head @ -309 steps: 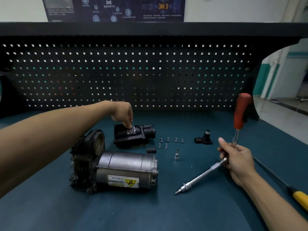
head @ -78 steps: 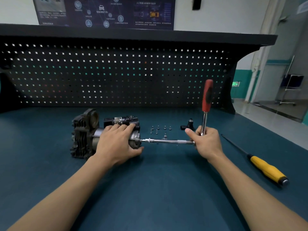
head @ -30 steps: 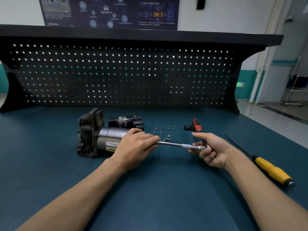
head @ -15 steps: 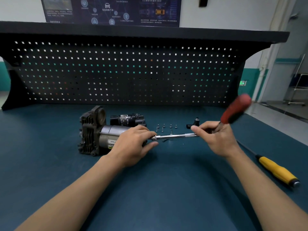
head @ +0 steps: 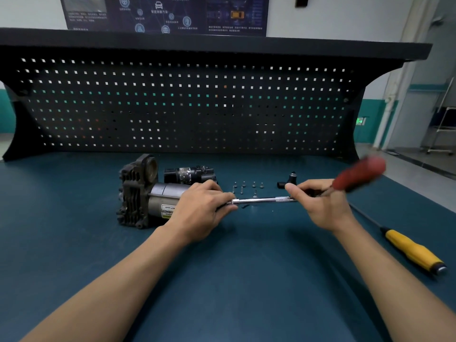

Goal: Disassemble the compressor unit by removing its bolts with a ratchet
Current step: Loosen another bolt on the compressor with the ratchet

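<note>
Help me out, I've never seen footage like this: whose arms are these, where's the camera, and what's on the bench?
No machine here: a person wears a camera on the head, so you see their own arms. The left hand holds the end of the grey compressor unit; the right hand grips a red-handled ratchet whose long steel bar reaches toward that end. On the teal bench lie small loose bolts, a black part, a small black fitting and a yellow screwdriver. A pegboard stands behind.

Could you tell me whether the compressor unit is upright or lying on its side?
Lying on its side: the compressor unit rests lengthwise on the bench, cylinder horizontal, left hand holding its end.
</note>
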